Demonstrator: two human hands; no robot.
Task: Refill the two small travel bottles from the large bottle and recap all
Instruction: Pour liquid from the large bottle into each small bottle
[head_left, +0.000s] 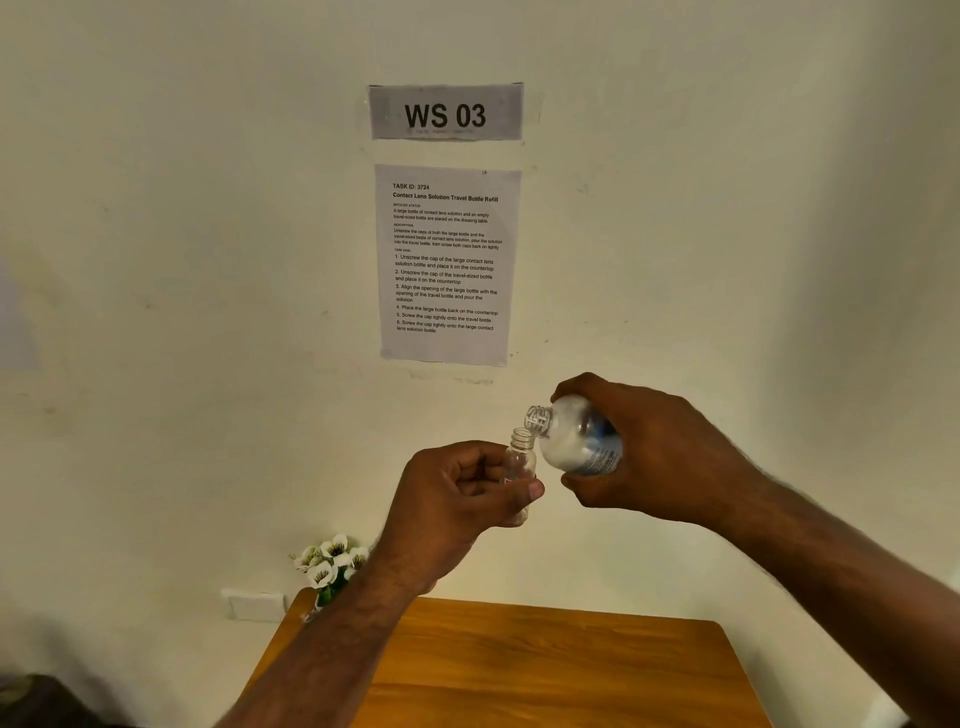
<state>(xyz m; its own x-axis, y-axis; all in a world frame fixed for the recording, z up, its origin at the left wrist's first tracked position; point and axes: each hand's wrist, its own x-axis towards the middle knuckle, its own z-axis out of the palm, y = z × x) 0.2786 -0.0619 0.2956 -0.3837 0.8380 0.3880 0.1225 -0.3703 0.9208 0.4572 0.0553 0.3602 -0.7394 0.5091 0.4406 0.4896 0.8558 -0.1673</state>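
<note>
A wooden worktop (545, 670) fills the bottom centre of the frame, bare where it shows. Two forearms reach up from the lower edge, and both hands meet in mid-air just right of centre, well above the worktop.

The left hand (457, 493) is curled closed around a small bottle (521, 457), clear and uncapped, held upright with its neck poking above the fingers. The right hand (654, 452) is wrapped shut around the large bottle (582, 441), tipped on its side with its open neck pointing left and touching or just above the small bottle's mouth.

This looks like the pouring step for one travel bottle. The small bottle appears nearly empty, though no stream of liquid can be made out. Next, the large bottle likely needs more tilt while both mouths stay aligned, since a slip would spill.

The second small bottle and all caps are out of view.

At lower left, white flowers (330, 564) stand at the worktop's far corner. On the wall behind, upper centre, hang an instruction sheet (447, 265) and a sign (445, 111) reading "WS 03".
</note>
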